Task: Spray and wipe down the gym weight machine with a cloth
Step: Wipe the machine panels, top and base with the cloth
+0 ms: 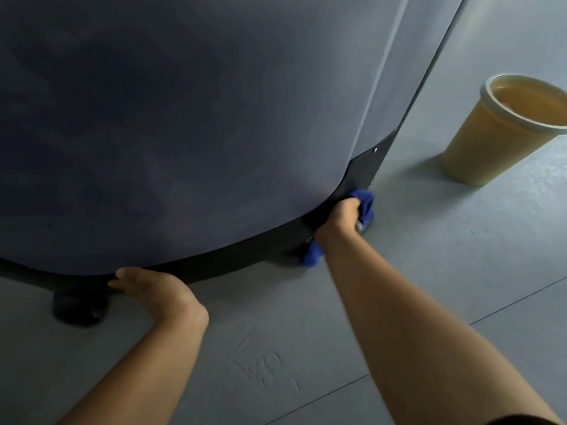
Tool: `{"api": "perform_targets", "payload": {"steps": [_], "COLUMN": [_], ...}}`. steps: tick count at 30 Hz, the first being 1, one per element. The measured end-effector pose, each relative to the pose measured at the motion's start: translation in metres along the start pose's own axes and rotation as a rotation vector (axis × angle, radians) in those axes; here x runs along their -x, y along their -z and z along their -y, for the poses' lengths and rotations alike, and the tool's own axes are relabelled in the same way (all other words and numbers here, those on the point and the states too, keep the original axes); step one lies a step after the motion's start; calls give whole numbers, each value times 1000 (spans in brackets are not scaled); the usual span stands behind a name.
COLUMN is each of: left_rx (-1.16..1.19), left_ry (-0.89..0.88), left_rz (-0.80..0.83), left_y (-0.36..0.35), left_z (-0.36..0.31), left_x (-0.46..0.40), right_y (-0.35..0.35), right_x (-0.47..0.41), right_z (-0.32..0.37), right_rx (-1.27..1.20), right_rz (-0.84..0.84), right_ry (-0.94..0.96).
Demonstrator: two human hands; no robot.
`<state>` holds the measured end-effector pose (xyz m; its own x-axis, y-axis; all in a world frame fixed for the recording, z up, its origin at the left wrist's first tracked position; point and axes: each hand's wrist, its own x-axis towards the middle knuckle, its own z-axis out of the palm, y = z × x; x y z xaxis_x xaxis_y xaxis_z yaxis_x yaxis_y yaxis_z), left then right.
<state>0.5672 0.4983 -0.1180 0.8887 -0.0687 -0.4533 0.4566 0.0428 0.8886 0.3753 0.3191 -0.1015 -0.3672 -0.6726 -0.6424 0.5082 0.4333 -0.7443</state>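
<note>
Blue cloth [365, 207] bunched in the right hand [342, 214], pressed on the machine [214, 118] base at 4 o'clock. Left hand [147, 286] flat, fingers relaxed, on the base rim at 7 o'clock.

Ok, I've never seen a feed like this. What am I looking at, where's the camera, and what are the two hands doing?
This is one wide-angle camera worn on the person's head, looking down, so both arms reach in from the bottom edge. The big grey curved surface is the machine's panel, with a black base strip along its lower edge and a black foot on the floor. The right hand grips a blue cloth and presses it on the strip near the panel's corner. The left hand holds nothing; its fingers rest flat on the strip. A tan bucket stands on the floor to the right. No spray bottle is in view.
</note>
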Motion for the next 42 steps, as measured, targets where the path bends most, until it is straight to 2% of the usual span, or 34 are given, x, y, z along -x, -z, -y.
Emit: {"api": "perform_targets", "payload": {"steps": [3,6,10,11,15,17,21,25,28,30,32,35,38,42], "left_rx": [-30,-125,-152,-164,-247,-286,-177,-256,-315,-339,-349,-347,-366,-496], "left_ry": [-5,-77,-140,-151,-171,-161,-126,-119,-126,-120,-105,-86,-57,126], "left_rz": [38,69,58,60,46,71,104,166,234,274,314,338,360,451], "left_y": [7,11,8,6,1,0,-3,5,9,12,16,21,22,23], "left_z": [3,9,8,7,9,8,1,3,1,-1,-6,-14,-20,-25], "left_x": [-1,-1,18,23,27,34,47,51,59,62,63,62,70,107], "right_y": [3,-3,2,2,12,6,-9,-9,10,16,13,1,-8,-13], "right_x": [-25,-38,-169,-167,-13,4,-6,-56,24,48,57,54,49,66], "right_z": [51,69,8,-8,12,25,55,25,-2,-12,2,45,88,140], "right_rx": [79,59,-27,-41,-41,-80,-112,-31,-34,-22,-30,-60,-149,-27], "right_rz": [88,138,26,27,15,31,99,45,118,156,159,94,177,175], "right_ry": [43,80,77,41,-165,-118,79,205,54,-92,-130,13,150,212]}}
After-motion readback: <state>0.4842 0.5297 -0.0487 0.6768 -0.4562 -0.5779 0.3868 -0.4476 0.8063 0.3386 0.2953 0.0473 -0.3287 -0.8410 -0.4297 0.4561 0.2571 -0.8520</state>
